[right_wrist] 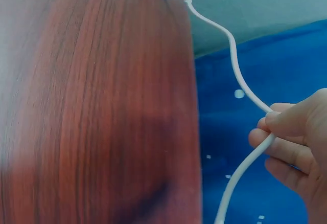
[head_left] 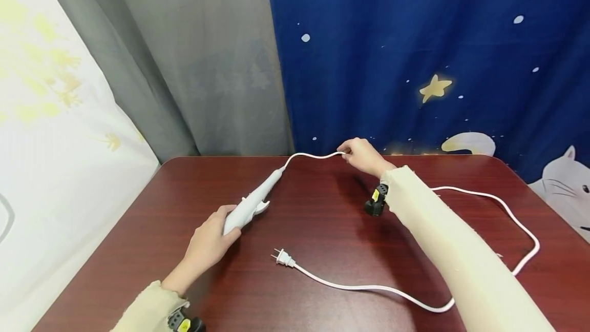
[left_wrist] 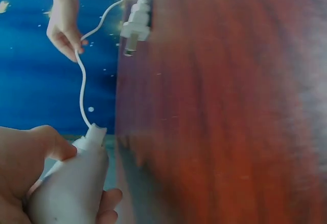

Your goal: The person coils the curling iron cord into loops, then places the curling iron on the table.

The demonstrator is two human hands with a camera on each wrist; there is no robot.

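My left hand (head_left: 209, 240) grips the wide end of a white corded appliance (head_left: 252, 204). Its body tapers toward the cord, and a small curved lever sticks out at one side; the palm hides the rest. In the left wrist view the thumb lies along the white body (left_wrist: 76, 183). Farther off, above the table's back edge, my right hand (head_left: 364, 157) pinches the white cord (head_left: 313, 156) between thumb and fingers. The right wrist view shows the cord (right_wrist: 235, 60) bending at that pinch. A two-pin plug (head_left: 284, 258) lies on the table between the arms.
The cord (head_left: 530, 229) loops around the right side of the dark red table (head_left: 318, 219) and passes under my right forearm to the plug. Behind the table hang a grey curtain (head_left: 221, 65) and a blue starry one (head_left: 369, 65). White patterned fabric (head_left: 69, 168) hangs at the left.
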